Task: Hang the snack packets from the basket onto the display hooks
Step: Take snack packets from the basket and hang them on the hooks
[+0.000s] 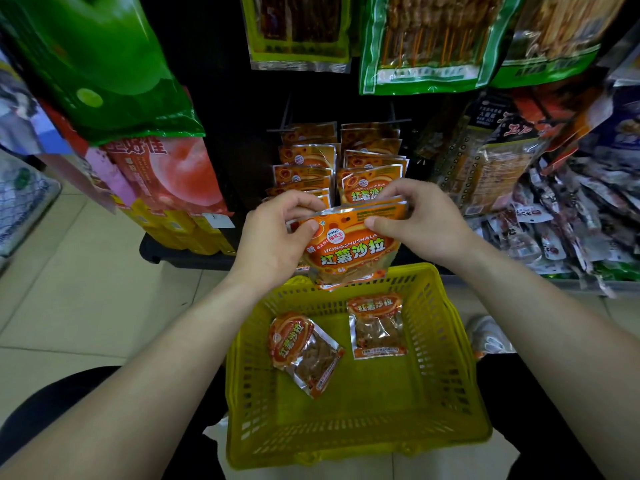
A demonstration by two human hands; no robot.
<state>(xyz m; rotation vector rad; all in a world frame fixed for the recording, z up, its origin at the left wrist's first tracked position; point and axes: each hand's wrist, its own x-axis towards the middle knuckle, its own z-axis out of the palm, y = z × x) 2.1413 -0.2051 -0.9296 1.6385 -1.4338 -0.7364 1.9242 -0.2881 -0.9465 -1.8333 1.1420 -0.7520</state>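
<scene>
A shop aisle with a pale tiled floor (79, 271) runs past a black display rack (225, 116), which fills the upper half of the frame.

At upper centre, two columns of orange hung packets (372, 161) already sit on the hooks (398, 121), so much of the job looks done. Just below them, in the middle of the frame, the held packets (349, 251) hang upright over the far rim of the yellow basket (450, 341). They appear to be a thin stack rather than one. The left hand (277, 237) pinches their top left corner with curled fingers and thumb, and the right hand (422, 223) pinches the top right edge the same way. They are not yet on a hook.

Lower in the frame, two loose packets lie flat on the basket floor, one tilted at left (301, 351) and one at right (377, 327), so these are left to hang.

A big green bag (97, 64) droops at upper left, skewer packs (426, 39) hang at the top, and a heap of small sachets (571, 220) crowds the right. The front hung packets probably hide the hook tips.
</scene>
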